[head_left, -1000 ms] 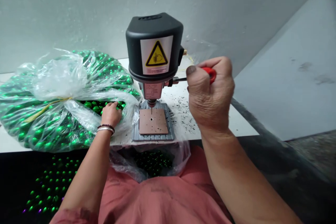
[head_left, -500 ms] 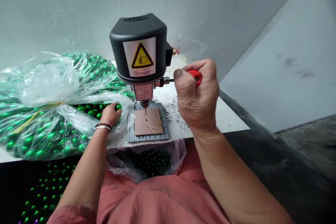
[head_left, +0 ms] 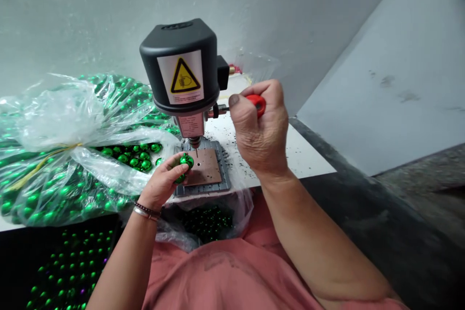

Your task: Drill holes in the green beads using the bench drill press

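Note:
Shiny green balls (head_left: 186,160) sit in my left hand (head_left: 164,179), one between thumb and fingertips and another just below it. This hand is at the left edge of a brown square plate (head_left: 209,167) with a small hole in its middle. Above the plate stands a drill press (head_left: 178,68) with a black cover and a warning sticker; its thin bit (head_left: 196,151) points down, apart from the plate. My right hand (head_left: 260,128) is closed round the red-ended feed lever (head_left: 256,105) on the machine's right side.
A large clear plastic bag (head_left: 65,121) of green balls lies open on the white table (head_left: 298,155) at left. Another bag (head_left: 241,218) of dark green balls hangs at my lap. Dark shavings litter the table. More green balls (head_left: 72,266) show at lower left.
My left hand has come out of the bag's opening with green balls and moved right to the plate. My right hand stays on the lever. The view has shifted to the right.

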A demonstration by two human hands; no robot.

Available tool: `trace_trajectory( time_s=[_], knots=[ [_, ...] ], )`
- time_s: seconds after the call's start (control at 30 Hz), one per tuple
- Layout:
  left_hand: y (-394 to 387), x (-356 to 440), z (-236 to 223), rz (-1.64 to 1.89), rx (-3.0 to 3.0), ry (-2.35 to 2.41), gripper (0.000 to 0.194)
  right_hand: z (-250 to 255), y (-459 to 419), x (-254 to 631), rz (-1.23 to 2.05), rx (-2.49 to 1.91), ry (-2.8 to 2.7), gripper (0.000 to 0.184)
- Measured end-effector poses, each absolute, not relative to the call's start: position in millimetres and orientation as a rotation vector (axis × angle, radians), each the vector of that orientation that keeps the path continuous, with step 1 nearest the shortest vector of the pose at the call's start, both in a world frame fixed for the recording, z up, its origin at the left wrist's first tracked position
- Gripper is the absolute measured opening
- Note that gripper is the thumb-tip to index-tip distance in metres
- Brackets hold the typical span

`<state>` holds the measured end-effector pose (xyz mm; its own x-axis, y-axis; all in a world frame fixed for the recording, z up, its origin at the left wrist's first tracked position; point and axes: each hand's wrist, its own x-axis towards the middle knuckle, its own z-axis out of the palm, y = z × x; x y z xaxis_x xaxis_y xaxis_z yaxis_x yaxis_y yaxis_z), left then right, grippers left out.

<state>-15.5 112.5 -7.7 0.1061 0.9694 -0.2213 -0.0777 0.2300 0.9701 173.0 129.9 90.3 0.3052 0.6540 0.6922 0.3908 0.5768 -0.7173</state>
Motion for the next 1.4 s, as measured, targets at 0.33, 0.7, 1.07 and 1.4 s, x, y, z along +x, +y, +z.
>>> trace_trajectory(
  time_s=[0.33, 0.7, 1.07, 1.4],
  knots=[
    [111.2, -12.6, -15.4, 0.980, 1.428, 1.582, 0.041, 87.1, 131.9, 175.0, 0.176, -1.005, -1.325, 0.027],
    [114.1, -12.4, -12.6, 0.955, 1.567, 1.795, 0.041, 87.6, 132.9, 174.1, 0.159, -1.026, -1.305, 0.026],
    [133.1, -8.8, -22.2, 0.853, 1.550, 1.709, 0.038, 88.8, 128.9, 174.5, 0.200, -1.020, -1.320, 0.023],
    [138.0, -2.2, -24.1, 0.866, 1.549, 1.604, 0.032, 86.2, 129.6, 175.3, 0.147, -1.029, -1.355, 0.026]
  ],
)
